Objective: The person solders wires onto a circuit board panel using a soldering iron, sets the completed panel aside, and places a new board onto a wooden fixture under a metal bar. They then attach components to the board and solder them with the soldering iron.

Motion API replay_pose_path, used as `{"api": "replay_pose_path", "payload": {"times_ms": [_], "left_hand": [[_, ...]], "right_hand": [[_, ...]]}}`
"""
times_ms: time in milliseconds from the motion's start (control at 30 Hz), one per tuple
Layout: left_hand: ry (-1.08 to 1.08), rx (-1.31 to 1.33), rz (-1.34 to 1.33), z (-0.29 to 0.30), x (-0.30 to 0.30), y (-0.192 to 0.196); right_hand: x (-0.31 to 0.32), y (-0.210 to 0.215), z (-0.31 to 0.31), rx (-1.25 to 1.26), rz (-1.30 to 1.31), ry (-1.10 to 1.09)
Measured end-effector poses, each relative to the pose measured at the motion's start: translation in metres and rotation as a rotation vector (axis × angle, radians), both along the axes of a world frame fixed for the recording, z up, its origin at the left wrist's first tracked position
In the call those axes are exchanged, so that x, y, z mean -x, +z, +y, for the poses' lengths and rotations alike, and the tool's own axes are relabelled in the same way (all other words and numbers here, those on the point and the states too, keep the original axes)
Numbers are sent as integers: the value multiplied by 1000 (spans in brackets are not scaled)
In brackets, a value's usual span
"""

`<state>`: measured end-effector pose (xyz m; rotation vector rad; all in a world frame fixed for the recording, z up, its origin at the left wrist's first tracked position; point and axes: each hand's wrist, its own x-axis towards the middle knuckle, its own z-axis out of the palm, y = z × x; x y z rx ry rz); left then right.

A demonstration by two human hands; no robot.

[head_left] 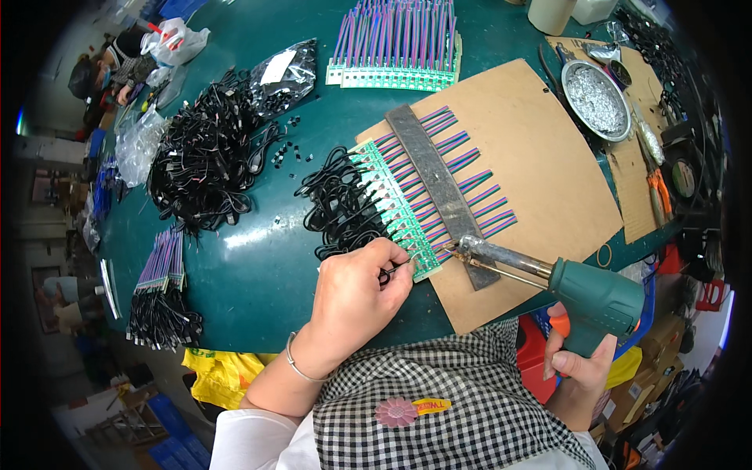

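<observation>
One green circuit strip (395, 207), black cables (341, 207) bunched left, striped wires (478, 180) right beneath a dark bar (431, 168), at brown cardboard (548, 157)'s edge, left hand (360, 286), fingers clamped on a cable, right hand (583, 368), fingers around a soldering gun (599, 298).

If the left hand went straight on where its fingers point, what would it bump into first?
Probably the green circuit board, at its near end; depth is unclear, so the left hand may already touch it.
</observation>
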<state>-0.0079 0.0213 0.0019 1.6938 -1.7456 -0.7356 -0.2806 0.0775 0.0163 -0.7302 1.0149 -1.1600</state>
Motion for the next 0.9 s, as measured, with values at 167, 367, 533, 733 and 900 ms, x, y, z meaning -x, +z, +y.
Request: {"api": "replay_pose_path", "payload": {"times_ms": [167, 367, 533, 733, 900], "left_hand": [[-21, -12, -91, 4, 2, -2], [-6, -7, -157, 3, 5, 0], [-6, 13, -148, 0, 5, 0], [-6, -2, -152, -2, 6, 3], [-4, -12, -160, -3, 7, 3]], "right_hand": [[2, 0, 1, -17, 22, 24], [2, 1, 1, -18, 56, 65], [0, 3, 2, -53, 86, 83], [-1, 0, 0, -75, 118, 109], [5, -13, 5, -50, 141, 183]]}}
